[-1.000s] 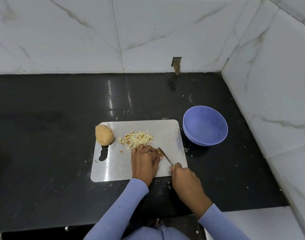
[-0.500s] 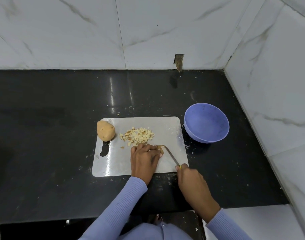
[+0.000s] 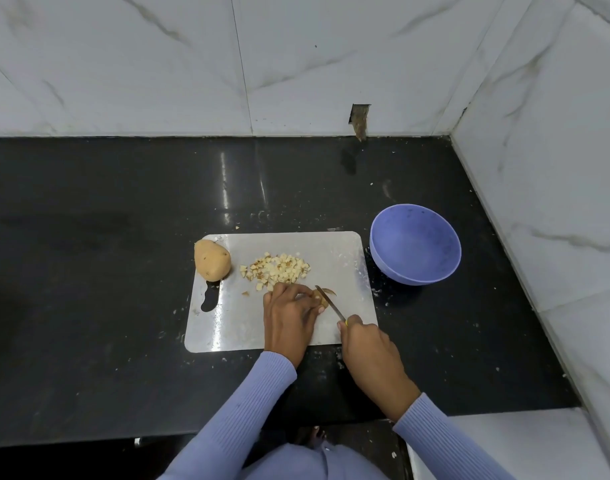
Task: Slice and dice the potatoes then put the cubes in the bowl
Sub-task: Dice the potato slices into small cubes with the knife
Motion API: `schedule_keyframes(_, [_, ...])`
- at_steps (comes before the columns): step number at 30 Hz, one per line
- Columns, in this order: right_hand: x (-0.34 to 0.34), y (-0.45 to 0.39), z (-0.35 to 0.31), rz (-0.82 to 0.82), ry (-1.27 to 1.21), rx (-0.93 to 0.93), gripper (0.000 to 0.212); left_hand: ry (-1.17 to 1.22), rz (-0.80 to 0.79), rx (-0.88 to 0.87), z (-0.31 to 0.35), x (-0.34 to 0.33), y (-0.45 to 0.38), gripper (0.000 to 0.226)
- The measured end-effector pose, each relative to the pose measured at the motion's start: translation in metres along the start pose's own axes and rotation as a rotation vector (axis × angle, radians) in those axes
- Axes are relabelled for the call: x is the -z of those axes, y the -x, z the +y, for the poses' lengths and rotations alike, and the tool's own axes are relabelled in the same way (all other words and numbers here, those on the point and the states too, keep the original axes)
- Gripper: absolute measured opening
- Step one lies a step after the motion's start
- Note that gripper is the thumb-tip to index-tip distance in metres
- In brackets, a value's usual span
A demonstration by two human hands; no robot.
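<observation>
Fingers (image 3: pixel 312 296) of the left hand (image 3: pixel 289 317) are curling down over a small brown-skinned potato piece (image 3: pixel 321 295), pinning it against the pale grey rectangular cutting board (image 3: pixel 234 327). Right hand (image 3: pixel 369 344) is wrapping tightly round the handle of a slim metal-bladed knife (image 3: pixel 329 304), whose blade is lying against that piece just beside the left fingertips. Behind the left hand, a heap of pale diced potato cubes (image 3: pixel 279 268) is sitting mid-board. One whole tan potato (image 3: pixel 212 259) is resting at the board's far left corner. Just right of the board, a round lilac plastic bowl (image 3: pixel 415 244) is standing on the glossy black stone counter (image 3: pixel 89 271), with no cubes visible in it.
</observation>
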State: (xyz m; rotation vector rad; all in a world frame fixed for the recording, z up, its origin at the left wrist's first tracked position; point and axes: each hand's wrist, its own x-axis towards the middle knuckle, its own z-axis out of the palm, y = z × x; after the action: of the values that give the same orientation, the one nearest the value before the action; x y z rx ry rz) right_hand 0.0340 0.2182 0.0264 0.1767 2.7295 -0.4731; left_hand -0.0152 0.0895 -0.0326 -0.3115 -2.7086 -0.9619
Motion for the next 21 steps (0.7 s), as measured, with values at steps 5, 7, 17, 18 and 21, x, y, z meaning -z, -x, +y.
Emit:
schedule_keyframes(5, [-0.003,-0.001,0.000,-0.040,0.037,-0.004,0.031,-0.040,-0.003,0.004,0.001,0.002,-0.001,0.014])
schedule_keyframes(7, [-0.005,0.010,0.008,-0.056,0.042,-0.010,0.032,-0.057,-0.001,0.006,0.002,0.002,-0.002,0.013])
schedule_keyframes(17, [-0.007,0.022,0.021,0.010,-0.022,-0.057,0.037,-0.039,0.011,-0.017,-0.002,0.001,0.001,0.010])
schedule_keyframes(18, [-0.006,0.021,0.019,0.022,-0.036,-0.048,0.037,-0.031,0.014,-0.017,-0.002,0.000,0.002,0.010])
schedule_keyframes(21, [-0.002,0.017,0.012,0.039,-0.066,-0.010,0.037,-0.003,0.025,-0.001,-0.003,-0.001,0.003,0.009])
